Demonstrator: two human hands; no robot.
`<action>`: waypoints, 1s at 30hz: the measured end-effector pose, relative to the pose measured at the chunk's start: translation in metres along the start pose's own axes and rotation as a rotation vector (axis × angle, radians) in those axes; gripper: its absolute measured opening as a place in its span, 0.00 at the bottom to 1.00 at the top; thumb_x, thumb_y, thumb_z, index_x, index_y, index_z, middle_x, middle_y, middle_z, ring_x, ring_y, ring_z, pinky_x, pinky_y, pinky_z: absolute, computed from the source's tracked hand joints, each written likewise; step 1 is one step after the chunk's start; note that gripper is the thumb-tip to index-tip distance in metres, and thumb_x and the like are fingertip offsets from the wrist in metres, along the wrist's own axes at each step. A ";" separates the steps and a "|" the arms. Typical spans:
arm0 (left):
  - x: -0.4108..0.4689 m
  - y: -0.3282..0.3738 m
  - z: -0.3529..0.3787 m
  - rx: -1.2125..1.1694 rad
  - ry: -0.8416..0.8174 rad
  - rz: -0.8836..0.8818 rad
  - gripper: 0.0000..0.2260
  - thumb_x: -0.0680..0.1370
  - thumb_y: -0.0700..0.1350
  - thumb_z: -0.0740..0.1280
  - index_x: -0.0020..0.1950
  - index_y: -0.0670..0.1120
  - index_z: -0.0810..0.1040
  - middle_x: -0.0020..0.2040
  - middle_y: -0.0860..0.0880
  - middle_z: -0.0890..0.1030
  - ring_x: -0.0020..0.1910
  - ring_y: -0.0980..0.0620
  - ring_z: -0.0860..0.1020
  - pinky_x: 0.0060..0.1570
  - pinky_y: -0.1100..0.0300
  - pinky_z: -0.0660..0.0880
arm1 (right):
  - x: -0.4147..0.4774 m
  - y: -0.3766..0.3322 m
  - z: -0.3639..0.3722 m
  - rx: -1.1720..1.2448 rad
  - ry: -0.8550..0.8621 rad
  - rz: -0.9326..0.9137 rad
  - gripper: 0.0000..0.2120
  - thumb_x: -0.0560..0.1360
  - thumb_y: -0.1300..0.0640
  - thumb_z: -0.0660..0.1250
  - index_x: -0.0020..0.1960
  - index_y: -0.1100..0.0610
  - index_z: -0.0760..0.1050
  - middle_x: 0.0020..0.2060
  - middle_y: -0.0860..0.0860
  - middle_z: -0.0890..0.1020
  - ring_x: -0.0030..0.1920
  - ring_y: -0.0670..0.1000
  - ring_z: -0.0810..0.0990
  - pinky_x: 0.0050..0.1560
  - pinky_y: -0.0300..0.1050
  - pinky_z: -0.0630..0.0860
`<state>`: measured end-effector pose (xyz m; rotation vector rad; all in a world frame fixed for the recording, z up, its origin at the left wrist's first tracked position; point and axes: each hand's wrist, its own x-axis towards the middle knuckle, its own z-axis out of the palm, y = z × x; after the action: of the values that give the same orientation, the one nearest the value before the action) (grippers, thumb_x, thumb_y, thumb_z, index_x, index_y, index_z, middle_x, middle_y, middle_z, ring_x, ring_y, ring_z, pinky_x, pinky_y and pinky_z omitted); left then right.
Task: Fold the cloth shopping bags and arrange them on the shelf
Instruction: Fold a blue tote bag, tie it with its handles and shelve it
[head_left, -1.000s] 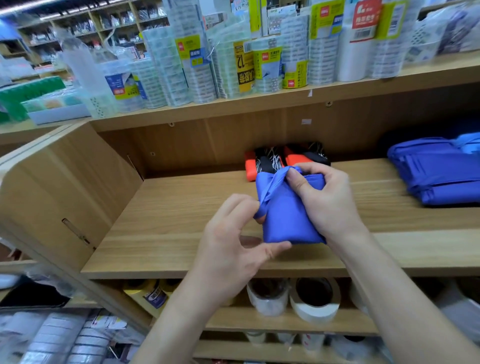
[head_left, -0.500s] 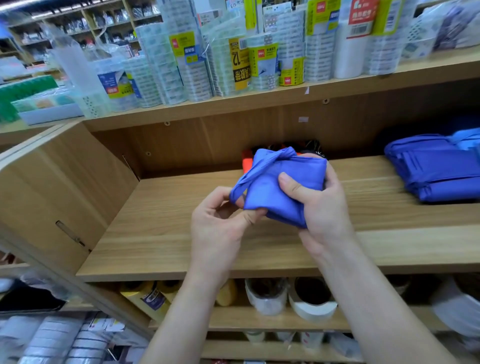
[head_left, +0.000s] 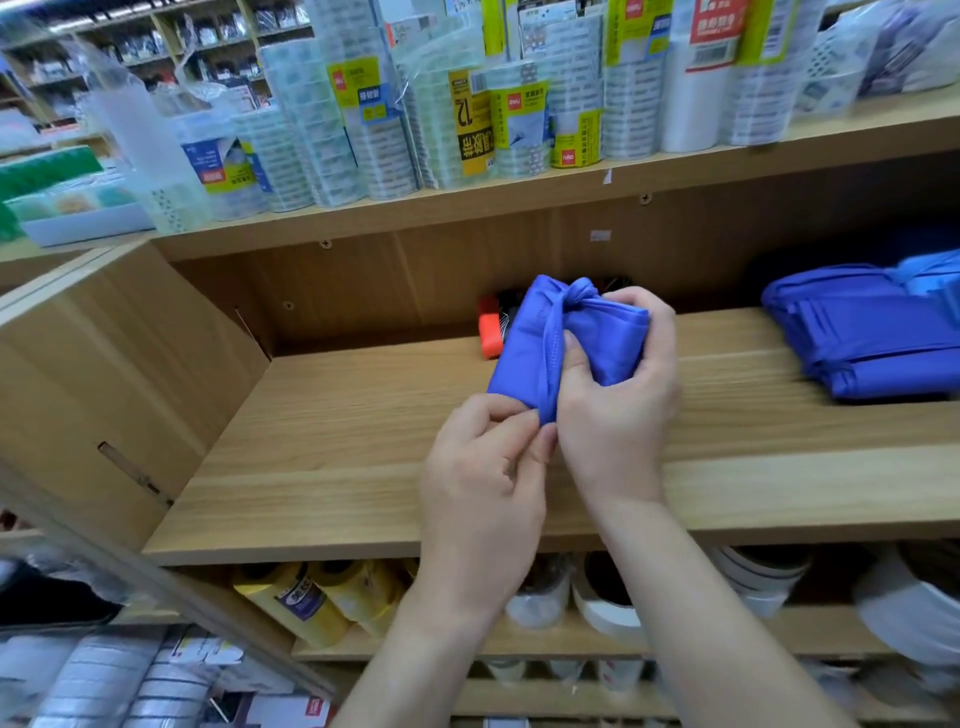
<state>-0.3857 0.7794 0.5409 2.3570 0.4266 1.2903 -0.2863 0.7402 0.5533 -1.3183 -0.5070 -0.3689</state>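
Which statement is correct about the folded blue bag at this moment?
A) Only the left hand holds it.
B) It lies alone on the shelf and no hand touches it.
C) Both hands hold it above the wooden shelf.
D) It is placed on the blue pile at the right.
C: the right hand wraps the folded blue bag while the left hand pinches its lower edge, over the wooden shelf, apart from the blue pile.

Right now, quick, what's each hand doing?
Left hand: closed, pinching the lower end of the blue bag's strap.
Right hand: closed, gripping the folded blue bag above the shelf.
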 end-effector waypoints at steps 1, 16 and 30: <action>0.002 0.000 -0.004 0.097 -0.007 0.070 0.06 0.75 0.42 0.69 0.39 0.43 0.82 0.41 0.53 0.78 0.38 0.52 0.77 0.37 0.53 0.75 | 0.000 0.001 -0.001 -0.025 -0.008 -0.039 0.18 0.73 0.62 0.70 0.53 0.44 0.69 0.43 0.32 0.77 0.43 0.37 0.76 0.45 0.27 0.68; -0.001 0.005 -0.005 -0.178 0.084 -0.350 0.19 0.63 0.57 0.77 0.40 0.59 0.66 0.35 0.57 0.68 0.33 0.55 0.67 0.34 0.64 0.67 | 0.008 0.016 -0.012 0.078 -0.158 0.311 0.15 0.79 0.40 0.53 0.49 0.48 0.73 0.42 0.38 0.80 0.45 0.42 0.79 0.50 0.43 0.74; 0.031 0.022 -0.001 -0.690 -0.208 -0.478 0.14 0.71 0.48 0.73 0.55 0.48 0.80 0.50 0.50 0.85 0.50 0.49 0.84 0.52 0.47 0.81 | 0.018 -0.004 -0.042 0.484 -0.420 0.545 0.09 0.74 0.45 0.60 0.45 0.47 0.76 0.44 0.50 0.82 0.47 0.51 0.81 0.53 0.54 0.77</action>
<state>-0.3686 0.7748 0.5744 1.6503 0.3694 0.7862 -0.2672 0.6993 0.5593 -1.0017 -0.5186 0.4697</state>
